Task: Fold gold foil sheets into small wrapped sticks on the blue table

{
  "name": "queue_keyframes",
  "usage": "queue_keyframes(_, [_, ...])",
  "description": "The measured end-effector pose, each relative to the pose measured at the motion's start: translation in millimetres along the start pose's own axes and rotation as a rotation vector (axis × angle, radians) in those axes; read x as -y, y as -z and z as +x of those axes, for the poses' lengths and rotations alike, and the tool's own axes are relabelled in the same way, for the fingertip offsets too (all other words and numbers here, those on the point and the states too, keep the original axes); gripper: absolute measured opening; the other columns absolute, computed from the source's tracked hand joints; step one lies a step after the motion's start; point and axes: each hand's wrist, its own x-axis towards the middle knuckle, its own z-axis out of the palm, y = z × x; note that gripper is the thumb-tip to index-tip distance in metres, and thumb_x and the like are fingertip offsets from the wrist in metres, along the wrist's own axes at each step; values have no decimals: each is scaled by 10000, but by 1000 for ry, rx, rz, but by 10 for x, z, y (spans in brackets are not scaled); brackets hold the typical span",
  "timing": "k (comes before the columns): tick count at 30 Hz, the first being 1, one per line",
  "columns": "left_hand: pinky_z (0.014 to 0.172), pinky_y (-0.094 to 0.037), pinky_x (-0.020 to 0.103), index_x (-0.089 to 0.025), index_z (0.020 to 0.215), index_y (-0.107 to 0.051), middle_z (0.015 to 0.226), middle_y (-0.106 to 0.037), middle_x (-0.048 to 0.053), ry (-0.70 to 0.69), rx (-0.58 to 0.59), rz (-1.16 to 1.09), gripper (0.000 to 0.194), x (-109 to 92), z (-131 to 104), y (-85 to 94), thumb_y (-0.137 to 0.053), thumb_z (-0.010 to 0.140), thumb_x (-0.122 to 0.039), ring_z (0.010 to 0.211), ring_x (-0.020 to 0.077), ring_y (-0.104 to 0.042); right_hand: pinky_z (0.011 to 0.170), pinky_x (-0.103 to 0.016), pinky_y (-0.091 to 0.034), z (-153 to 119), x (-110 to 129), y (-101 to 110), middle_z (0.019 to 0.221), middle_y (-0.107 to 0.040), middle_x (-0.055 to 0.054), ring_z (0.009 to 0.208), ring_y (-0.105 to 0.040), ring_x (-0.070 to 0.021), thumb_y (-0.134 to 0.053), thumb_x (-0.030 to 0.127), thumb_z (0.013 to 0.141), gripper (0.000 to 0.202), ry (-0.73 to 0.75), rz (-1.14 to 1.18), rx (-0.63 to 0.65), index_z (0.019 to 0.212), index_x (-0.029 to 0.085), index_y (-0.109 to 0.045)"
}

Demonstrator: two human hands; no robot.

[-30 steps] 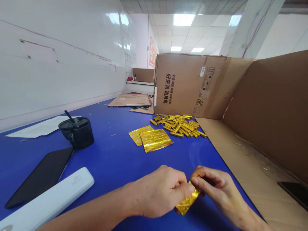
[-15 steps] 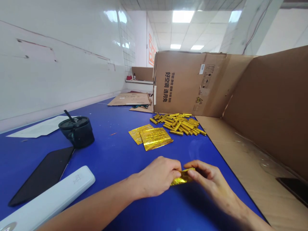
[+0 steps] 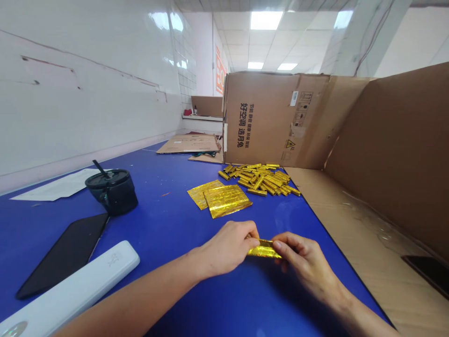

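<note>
A strip of shiny gold foil (image 3: 264, 251), folded or rolled along its length, is stretched level between my two hands above the blue table. My left hand (image 3: 229, 245) pinches its left end, with the thumb in front. At the other end my right hand (image 3: 301, 255) grips it between thumb and fingers; some fingertips are hidden behind the foil. Flat gold foil sheets (image 3: 228, 200) lie overlapping just beyond my hands. Behind them is a heap of small gold foil rolls (image 3: 268, 180).
A large cardboard box (image 3: 273, 121) walls off the back and right. On the left are a dark lidded mug (image 3: 117, 194), a black flat pad (image 3: 66, 255), a long white device (image 3: 84, 285) and white paper (image 3: 59, 185). A dark phone-like object (image 3: 426, 271) lies on the cardboard at right.
Both hands have moved slightly up. The foil strip between them has turned more level and more of its length shows. The sheets and the heap stay in place.
</note>
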Motion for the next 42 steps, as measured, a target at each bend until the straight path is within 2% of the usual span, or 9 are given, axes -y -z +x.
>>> queue_keyframes(2, [568, -347, 204, -165, 765, -568, 688, -563, -25, -40, -8, 23, 155, 33, 12, -13, -418, 791, -196, 647, 105, -500, 505, -212, -394, 3, -23, 0, 586, -543, 8, 541, -502, -113, -440, 350, 818, 266, 61, -80, -18, 731, 151, -593])
queue_keyframes(5, [639, -368, 213, -154, 776, -587, 740, -564, -6, -130, -70, 116, 169, 110, 39, -66, -422, 809, -169, 694, 106, -505, 613, -238, -403, 14, -93, 10, 703, -570, -25, 668, -524, -139, -441, 281, 827, 224, 258, -263, -76, 765, 167, -622])
queue_keyframes(8, [657, -376, 220, -144, 788, -588, 772, -538, 14, -226, -129, 273, 175, 214, 68, -148, -421, 829, -176, 716, 114, -495, 627, -249, -394, 39, -187, 21, 760, -552, -52, 705, -503, -148, -416, 223, 840, 219, 426, -480, -114, 838, 167, -628])
queue_keyframes(13, [643, -367, 255, -156, 775, -577, 787, -524, 25, -382, -135, 575, 217, 361, 59, -284, -374, 850, -155, 723, 139, -462, 624, -275, -363, 61, -266, -8, 758, -545, -63, 693, -459, -158, -354, 165, 859, 267, 538, -851, -40, 854, 169, -621])
queue_keyframes(20, [591, -354, 281, -145, 722, -547, 710, -541, 25, -495, -29, 734, 181, 391, -13, -416, -409, 838, -152, 685, 156, -474, 648, -267, -347, 21, -239, -97, 766, -540, -47, 699, -452, -149, -361, 92, 834, 255, 489, -1035, 169, 763, 170, -594])
queue_keyframes(26, [586, -352, 275, -143, 735, -552, 701, -566, 30, -502, -23, 747, 168, 433, -42, -449, -416, 834, -144, 670, 150, -503, 633, -266, -342, 27, -231, -105, 759, -540, -31, 681, -451, -147, -375, 85, 823, 237, 454, -1085, 209, 737, 182, -574])
queue_keyframes(31, [634, -392, 288, -138, 805, -568, 801, -602, 46, -445, 26, 750, 145, 405, -85, -439, -424, 823, -138, 736, 165, -541, 627, -267, -365, -15, -193, -123, 773, -546, -38, 677, -476, -149, -393, 72, 798, 222, 411, -1131, 218, 711, 177, -567])
queue_keyframes(35, [728, -413, 292, -111, 978, -538, 1005, -584, 82, -406, 59, 717, 206, 393, -171, -445, -409, 820, -133, 908, 185, -536, 657, -293, -407, -86, -141, -181, 801, -566, -54, 713, -519, -176, -450, 109, 776, 148, 344, -1171, 226, 794, 171, -584])
queue_keyframes(42, [918, -320, 347, -109, 1158, -443, 1207, -472, 122, -330, 53, 617, 382, 376, -299, -470, -392, 852, -332, 1120, 201, -420, 776, -385, -435, -153, -132, -254, 918, -618, -107, 828, -570, -242, -566, 226, 719, 244, 341, -1216, 205, 942, 138, -613])
